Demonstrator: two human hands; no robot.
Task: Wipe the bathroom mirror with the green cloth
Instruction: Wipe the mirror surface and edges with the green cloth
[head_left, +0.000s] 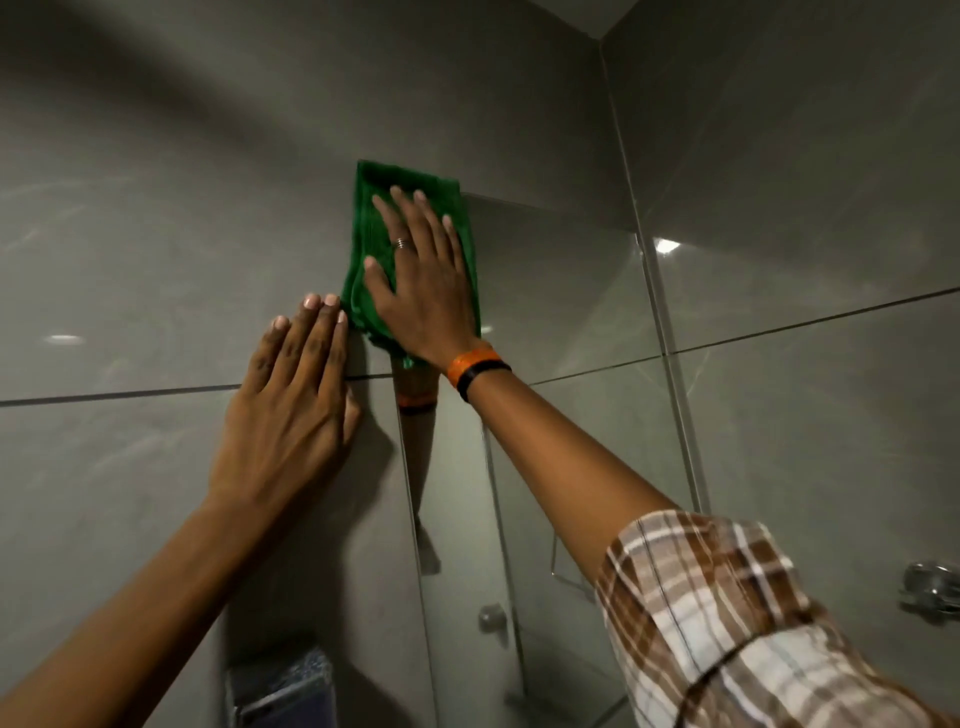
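Green cloth (363, 228) lies upright, long axis vertical, under flat right hand (423, 291).

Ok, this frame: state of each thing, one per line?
cloth: folded, pressed flat over the mirror's top left corner
right hand: open, fingers spread, flat on the cloth
left hand: open, flat on the wall tile beside the mirror
mirror: mounted on the wall, upright
sleeve: rolled up, forearm bare

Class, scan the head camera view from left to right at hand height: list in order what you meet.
Grey tiled wall → left hand flat on the tile → green cloth → right hand pressing it → mirror → side wall.
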